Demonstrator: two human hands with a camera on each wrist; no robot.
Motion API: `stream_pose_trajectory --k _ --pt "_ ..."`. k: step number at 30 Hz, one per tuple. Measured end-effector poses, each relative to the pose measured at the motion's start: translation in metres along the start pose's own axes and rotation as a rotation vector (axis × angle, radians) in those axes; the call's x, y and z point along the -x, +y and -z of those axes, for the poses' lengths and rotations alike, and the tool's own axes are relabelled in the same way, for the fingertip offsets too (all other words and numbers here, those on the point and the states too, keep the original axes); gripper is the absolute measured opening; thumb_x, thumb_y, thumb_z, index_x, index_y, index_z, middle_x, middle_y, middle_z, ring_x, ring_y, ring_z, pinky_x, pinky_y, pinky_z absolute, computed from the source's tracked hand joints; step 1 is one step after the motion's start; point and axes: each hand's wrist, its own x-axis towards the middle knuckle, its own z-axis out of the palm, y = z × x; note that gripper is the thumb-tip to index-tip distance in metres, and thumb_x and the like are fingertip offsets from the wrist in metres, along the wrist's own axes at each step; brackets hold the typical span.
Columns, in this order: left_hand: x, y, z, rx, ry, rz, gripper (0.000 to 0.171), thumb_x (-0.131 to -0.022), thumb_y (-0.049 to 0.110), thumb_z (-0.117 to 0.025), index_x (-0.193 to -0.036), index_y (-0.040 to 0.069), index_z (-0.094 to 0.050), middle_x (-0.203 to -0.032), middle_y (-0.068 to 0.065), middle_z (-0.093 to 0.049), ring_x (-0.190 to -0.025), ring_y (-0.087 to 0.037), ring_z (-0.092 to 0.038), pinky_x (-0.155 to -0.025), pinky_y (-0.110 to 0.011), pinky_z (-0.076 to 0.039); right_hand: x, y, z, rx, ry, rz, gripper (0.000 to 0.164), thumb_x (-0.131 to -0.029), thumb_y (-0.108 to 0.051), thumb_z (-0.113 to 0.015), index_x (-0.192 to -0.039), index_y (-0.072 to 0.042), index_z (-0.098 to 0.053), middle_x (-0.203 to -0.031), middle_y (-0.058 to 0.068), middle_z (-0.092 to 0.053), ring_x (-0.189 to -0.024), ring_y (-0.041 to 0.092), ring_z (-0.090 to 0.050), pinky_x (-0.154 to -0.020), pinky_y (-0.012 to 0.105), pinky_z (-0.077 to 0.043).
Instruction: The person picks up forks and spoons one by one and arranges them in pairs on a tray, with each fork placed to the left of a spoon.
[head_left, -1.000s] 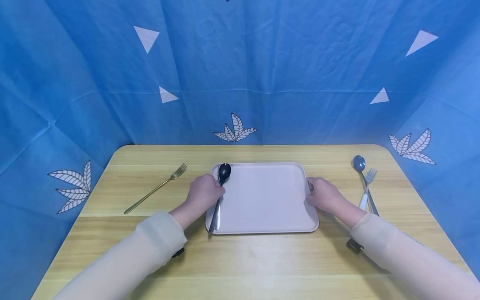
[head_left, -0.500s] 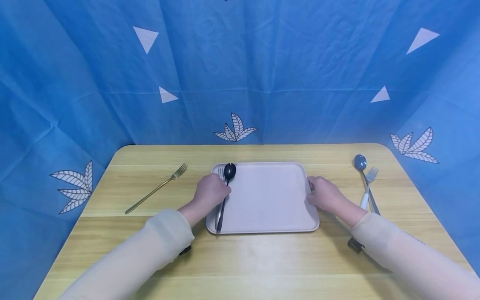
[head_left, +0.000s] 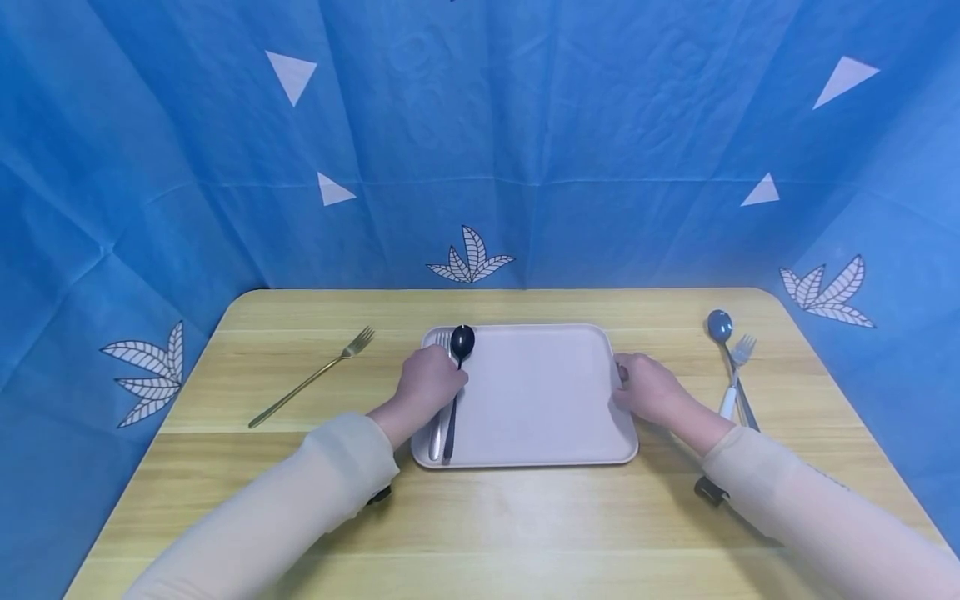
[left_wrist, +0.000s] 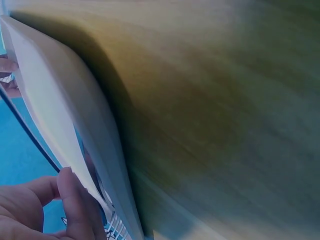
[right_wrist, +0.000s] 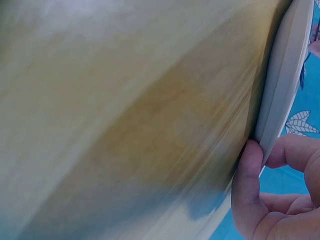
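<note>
My left hand point(head_left: 431, 382) pinches the handle of a black spoon point(head_left: 462, 342) over the left side of a pale rectangular tray point(head_left: 542, 400). The spoon's bowl points away from me. Just left of it, along the tray's left edge, lies a silver fork point(head_left: 435, 442), partly covered by that hand. In the left wrist view the spoon's dark handle point(left_wrist: 30, 131) runs up from my thumb and finger. My right hand point(head_left: 651, 390) grips the tray's right rim; the right wrist view shows thumb and finger on either side of the rim point(right_wrist: 286, 65).
A gold fork point(head_left: 311, 379) lies slanted on the wooden table point(head_left: 517, 525) to the left. At the right, a grey spoon point(head_left: 719, 326) and a white-handled fork point(head_left: 741, 350) lie crossed, close to my right forearm. Behind the table hangs a blue curtain point(head_left: 600, 125).
My left hand has carried the black spoon rightward from over the silver fork and straightened it beside the fork, whose tines now show. My right hand has stayed on the rim.
</note>
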Motion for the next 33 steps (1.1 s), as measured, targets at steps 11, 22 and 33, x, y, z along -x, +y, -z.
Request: stream_pose_trajectory --k 11,22,33 --pt "-0.002 0.002 -0.004 -0.018 0.0 0.006 0.033 -0.088 0.011 -0.06 -0.057 0.011 -0.047 -0.048 0.003 -0.04 -0.044 -0.012 -0.042 -0.044 -0.025 -0.037 0.0 0.001 -0.001 -0.004 0.005 0.001 0.04 -0.077 -0.001 -0.067 -0.115 0.008 -0.061 -0.099 0.018 -0.067 -0.081 0.025 -0.061 -0.076 0.042 -0.055" --pt "-0.004 0.003 -0.008 -0.03 -0.009 0.034 0.033 -0.09 0.01 -0.06 -0.059 0.01 -0.048 -0.05 0.002 -0.039 -0.043 -0.014 -0.044 -0.043 -0.026 -0.039 0.001 0.001 -0.001 -0.018 0.0 -0.007 0.044 -0.078 -0.001 -0.066 -0.12 0.008 -0.06 -0.104 0.02 -0.067 -0.083 0.026 -0.062 -0.077 0.043 -0.056" --pt "-0.005 0.005 -0.011 -0.079 -0.029 0.007 0.032 -0.09 0.008 -0.058 -0.06 0.01 -0.048 -0.05 0.001 -0.039 -0.042 -0.014 -0.047 -0.041 -0.024 -0.037 0.0 0.001 0.0 -0.026 0.004 0.007 0.028 -0.077 0.0 -0.065 -0.105 0.003 -0.063 -0.094 0.014 -0.066 -0.075 0.023 -0.059 -0.069 0.038 -0.053"
